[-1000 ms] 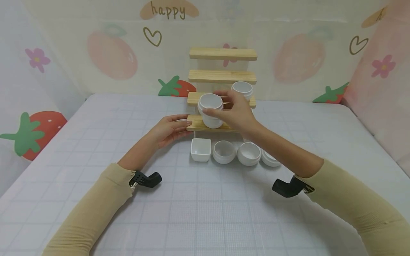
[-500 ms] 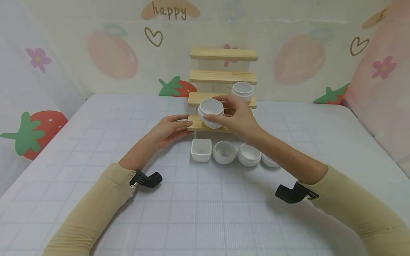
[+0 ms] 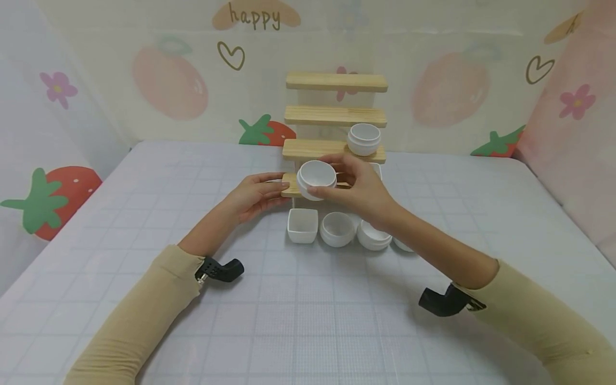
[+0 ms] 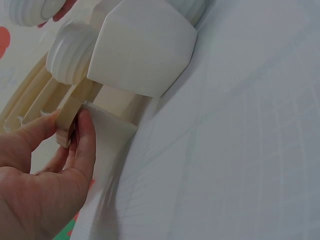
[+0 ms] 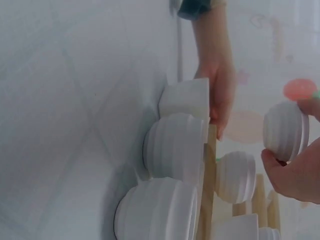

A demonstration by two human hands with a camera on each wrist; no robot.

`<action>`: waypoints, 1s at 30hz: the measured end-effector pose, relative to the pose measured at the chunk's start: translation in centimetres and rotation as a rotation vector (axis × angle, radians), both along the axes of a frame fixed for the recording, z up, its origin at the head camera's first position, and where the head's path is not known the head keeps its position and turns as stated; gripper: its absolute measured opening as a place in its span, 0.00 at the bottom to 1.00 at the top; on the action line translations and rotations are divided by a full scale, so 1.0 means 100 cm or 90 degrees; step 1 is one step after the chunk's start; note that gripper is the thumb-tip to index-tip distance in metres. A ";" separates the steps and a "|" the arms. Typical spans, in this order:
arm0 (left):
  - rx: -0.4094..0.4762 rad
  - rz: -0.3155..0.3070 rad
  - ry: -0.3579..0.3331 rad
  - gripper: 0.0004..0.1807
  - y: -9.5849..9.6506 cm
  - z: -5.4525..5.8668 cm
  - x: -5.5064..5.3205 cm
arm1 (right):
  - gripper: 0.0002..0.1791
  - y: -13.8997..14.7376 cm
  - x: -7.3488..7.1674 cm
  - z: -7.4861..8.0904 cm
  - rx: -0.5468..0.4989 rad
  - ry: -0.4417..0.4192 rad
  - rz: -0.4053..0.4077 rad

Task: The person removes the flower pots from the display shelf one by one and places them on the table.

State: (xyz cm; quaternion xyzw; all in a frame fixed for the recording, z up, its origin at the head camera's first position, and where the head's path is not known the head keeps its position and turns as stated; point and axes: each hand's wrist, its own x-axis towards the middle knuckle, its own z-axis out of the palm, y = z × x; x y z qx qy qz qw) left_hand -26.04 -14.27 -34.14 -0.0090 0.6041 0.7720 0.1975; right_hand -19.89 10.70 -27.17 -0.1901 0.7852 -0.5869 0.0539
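Observation:
My right hand [image 3: 361, 187] grips a round white bowl [image 3: 316, 179] by its sides, opening upward, in front of the lowest tier of a stepped wooden display rack [image 3: 335, 115]. The right wrist view shows this bowl apart from another round bowl [image 5: 236, 176] on the lowest tier, which is hidden in the head view. My left hand [image 3: 257, 197] pinches the left end of the lowest shelf board [image 4: 70, 115] between thumb and fingers. Partly behind my right hand stands a square white bowl [image 3: 377, 169]. One more round bowl [image 3: 364, 140] sits at the right of the tier above.
In front of the rack, a row stands on the table [image 3: 298, 321]: a square bowl [image 3: 302, 225], a round bowl [image 3: 337, 230], a ridged bowl [image 3: 374, 236] and another [image 3: 404, 245] partly under my right forearm. A printed backdrop [image 3: 168, 80] rises behind.
My right hand and its bowl have moved lower in the head view, toward me, now covering the bowl on the lowest tier. My left hand stays on the board.

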 end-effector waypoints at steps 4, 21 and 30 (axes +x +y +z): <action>0.002 -0.003 0.004 0.32 0.000 0.000 0.000 | 0.32 0.001 0.005 -0.001 -0.001 0.002 0.022; -0.019 -0.003 -0.004 0.32 0.001 0.002 0.000 | 0.33 0.001 0.022 -0.008 0.000 0.001 0.082; -0.016 -0.005 -0.003 0.33 0.001 0.002 0.001 | 0.34 0.001 0.027 -0.017 -0.018 -0.007 0.111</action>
